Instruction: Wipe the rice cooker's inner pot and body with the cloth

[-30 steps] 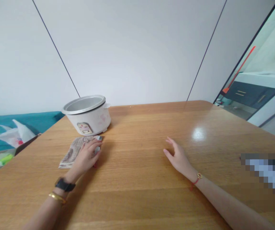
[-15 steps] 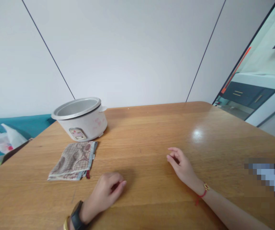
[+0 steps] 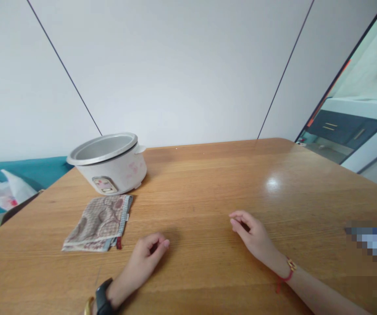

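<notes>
A person's two bare hands rest apart at a wooden table [image 3: 188, 267], both empty, in what looks like a pause between actions. The left hand [image 3: 144, 258], a dark watch [image 3: 103, 298] at its wrist, is loosely curled, its grip released, with the thumb lying near the bent fingers. The right hand [image 3: 256, 238], marked by a red string bracelet [image 3: 287, 273], is likewise relaxed, fingers bent and nothing visible in its grip.

A patterned cloth [image 3: 99, 223], folded flat, lies near the left hand but apart from it, on the person's left side of the table. Just beyond the cloth stands a white cooker [image 3: 123, 170], upright and lidless, its front panel [image 3: 105, 185] facing the near side; whether cloth and cooker touch cannot be told.

No handling appears to be under way. From this position, picking up the cloth would call for the left hand to move outward and forward, open its fingers and pinch an edge. Lifting the cooker would take a longer reach by both hands, one to each side. An item at the far right of the view is too blurred to identify.
</notes>
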Available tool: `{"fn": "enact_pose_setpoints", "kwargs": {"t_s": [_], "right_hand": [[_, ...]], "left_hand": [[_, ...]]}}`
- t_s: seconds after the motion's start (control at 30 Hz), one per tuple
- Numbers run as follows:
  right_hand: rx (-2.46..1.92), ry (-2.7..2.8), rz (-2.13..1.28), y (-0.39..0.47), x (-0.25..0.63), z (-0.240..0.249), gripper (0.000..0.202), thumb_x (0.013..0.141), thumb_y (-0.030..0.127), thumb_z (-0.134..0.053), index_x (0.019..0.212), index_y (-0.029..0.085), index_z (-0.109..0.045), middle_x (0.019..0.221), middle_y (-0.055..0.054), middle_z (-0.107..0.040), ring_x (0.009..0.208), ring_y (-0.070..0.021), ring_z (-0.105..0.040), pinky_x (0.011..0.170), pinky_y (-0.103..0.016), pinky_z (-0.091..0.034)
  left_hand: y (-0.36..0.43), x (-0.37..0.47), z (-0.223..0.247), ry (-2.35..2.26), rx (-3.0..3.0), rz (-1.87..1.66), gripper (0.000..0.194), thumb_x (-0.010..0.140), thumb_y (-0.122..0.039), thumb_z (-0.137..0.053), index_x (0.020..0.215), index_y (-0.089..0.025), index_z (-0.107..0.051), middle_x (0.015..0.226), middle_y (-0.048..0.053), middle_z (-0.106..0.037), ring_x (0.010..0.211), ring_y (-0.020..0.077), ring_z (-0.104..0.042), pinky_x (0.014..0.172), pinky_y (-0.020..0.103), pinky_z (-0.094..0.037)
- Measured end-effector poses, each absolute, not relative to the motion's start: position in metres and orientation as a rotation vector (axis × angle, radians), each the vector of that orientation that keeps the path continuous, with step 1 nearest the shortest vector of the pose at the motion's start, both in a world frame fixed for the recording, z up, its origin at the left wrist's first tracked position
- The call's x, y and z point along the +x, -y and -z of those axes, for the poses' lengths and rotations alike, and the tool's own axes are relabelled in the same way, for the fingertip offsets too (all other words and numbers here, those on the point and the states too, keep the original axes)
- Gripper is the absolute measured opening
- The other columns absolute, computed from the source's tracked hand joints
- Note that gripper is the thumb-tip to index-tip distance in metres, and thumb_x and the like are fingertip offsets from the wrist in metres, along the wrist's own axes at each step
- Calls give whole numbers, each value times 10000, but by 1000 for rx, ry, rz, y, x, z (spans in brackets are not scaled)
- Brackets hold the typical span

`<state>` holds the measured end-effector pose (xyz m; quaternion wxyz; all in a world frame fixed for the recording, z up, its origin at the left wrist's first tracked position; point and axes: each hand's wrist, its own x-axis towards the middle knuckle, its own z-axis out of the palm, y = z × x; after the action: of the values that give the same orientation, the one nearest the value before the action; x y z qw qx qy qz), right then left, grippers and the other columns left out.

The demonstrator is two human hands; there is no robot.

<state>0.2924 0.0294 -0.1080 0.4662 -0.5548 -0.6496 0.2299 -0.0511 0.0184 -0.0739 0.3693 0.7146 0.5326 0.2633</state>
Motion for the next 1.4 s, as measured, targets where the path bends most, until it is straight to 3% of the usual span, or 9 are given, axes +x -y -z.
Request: {"fn": "enact_pose_setpoints", "kwargs": {"t_s": [0.27, 0.73, 1.4], "right_hand": [[-1030, 1986, -112, -12, 286, 83, 120, 928, 186, -553, 977, 232, -653, 776, -5, -689, 708, -149, -642, 716, -306, -503], [-1360, 1837, -564, -15, 283, 96, 241, 953, 365, -524, 878, 223, -704, 783, -34, -714, 705, -176, -657, 688, -310, -529], [-1352, 1884, -597, -14, 281, 94, 248, 957, 365, -522, 857, 234, -708, 862, -43, -735, 802, -197, -673, 759, -340, -527]], "left_hand": [[-19, -51, 74, -1360, 1836, -653, 441, 936, -538, -429, 662, -194, -473, 645, -3, -473, 640, 151, -447, 608, 264, -345], [-16, -50, 72, -1338, 1877, -682, 429, 949, -501, -449, 659, -191, -512, 630, 3, -522, 627, 154, -490, 600, 259, -366], [-16, -51, 74, -1329, 1871, -667, 439, 962, -512, -450, 673, -189, -522, 633, 4, -541, 622, 149, -496, 597, 254, -368]]}}
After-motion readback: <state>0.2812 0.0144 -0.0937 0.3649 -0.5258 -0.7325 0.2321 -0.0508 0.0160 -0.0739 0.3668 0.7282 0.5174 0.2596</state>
